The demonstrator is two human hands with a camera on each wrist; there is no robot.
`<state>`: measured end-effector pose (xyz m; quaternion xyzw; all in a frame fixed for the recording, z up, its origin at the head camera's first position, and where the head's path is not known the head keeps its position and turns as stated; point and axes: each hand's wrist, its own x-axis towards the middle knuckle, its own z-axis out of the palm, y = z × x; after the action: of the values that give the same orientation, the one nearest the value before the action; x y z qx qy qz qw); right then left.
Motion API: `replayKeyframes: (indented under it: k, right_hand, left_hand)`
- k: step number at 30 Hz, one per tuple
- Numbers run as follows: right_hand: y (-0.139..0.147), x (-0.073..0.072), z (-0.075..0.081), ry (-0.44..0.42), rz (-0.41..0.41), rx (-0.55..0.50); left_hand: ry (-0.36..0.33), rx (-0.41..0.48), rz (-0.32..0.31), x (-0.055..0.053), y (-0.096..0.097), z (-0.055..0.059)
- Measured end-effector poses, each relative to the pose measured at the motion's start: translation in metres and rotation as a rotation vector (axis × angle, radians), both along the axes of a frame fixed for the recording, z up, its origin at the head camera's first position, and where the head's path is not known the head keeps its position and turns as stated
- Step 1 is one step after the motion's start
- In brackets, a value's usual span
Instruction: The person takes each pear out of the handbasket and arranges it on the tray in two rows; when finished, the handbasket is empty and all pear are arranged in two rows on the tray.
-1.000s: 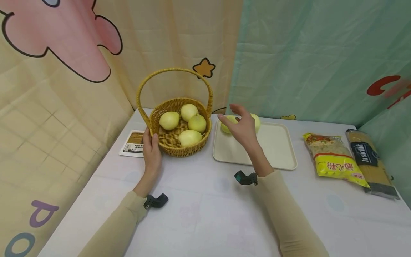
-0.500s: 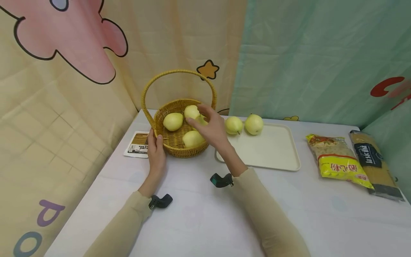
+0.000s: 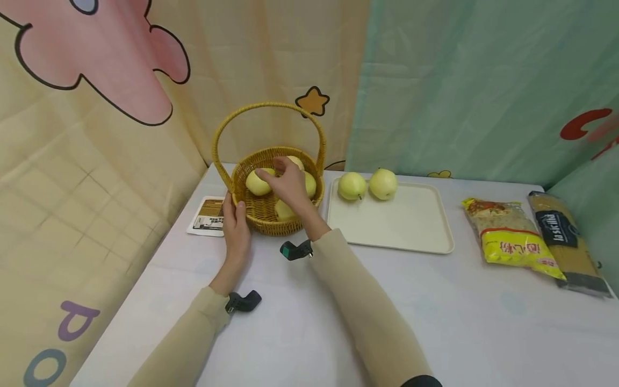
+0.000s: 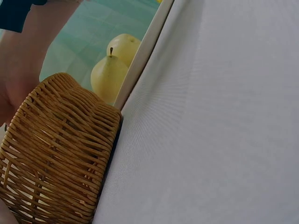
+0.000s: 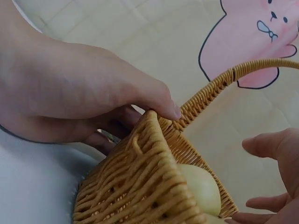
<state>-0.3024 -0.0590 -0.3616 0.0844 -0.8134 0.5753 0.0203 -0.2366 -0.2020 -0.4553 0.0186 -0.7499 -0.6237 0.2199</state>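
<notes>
A yellow wicker basket (image 3: pixel 276 228) with a tall arched handle stands at the back left, holding several pale yellow-green pears (image 3: pixel 257 184). My left hand (image 3: pixel 236 231) holds the basket's left side. In the right wrist view, the thumb of that left hand (image 5: pixel 103 84) lies over the rim beside the handle's foot, its fingers against the outer wall. Over the basket's opening hovers my right hand (image 3: pixel 290 187), thumb and fingers spread apart with nothing between them. It partly covers the pears beneath. Two more pears (image 3: pixel 352 186) sit at the back left of a cream tray (image 3: pixel 401 226).
A flat printed packet (image 3: pixel 207 217) lies left of the basket. At the right are a yellow-labelled bag (image 3: pixel 515 236) and a brown la sicilia pack (image 3: pixel 566 242), side by side. Curtains (image 3: pixel 435 97) hang right behind the white table (image 3: pixel 300 322).
My right hand has moved left from above the pears on the tray to above the basket, uncovering those two pears. The left hand stays at the basket's side.
</notes>
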Motion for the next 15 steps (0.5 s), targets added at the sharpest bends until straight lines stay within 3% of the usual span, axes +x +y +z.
replayKeyframes:
  k: [6,11,15]
  right_hand:
    - [-0.013,-0.007,0.002,-0.078,-0.004,0.075]
    - [-0.017,-0.016,-0.001,-0.090,-0.002,0.139]
    - [-0.018,-0.022,-0.005,-0.078,0.025,0.169]
  left_hand:
    - [-0.008,0.017,0.019,0.002,0.000,0.006]
    - [-0.030,0.036,-0.002,0.013,0.008,0.026]
    - [-0.032,0.025,0.010,0.009,0.006,0.017]
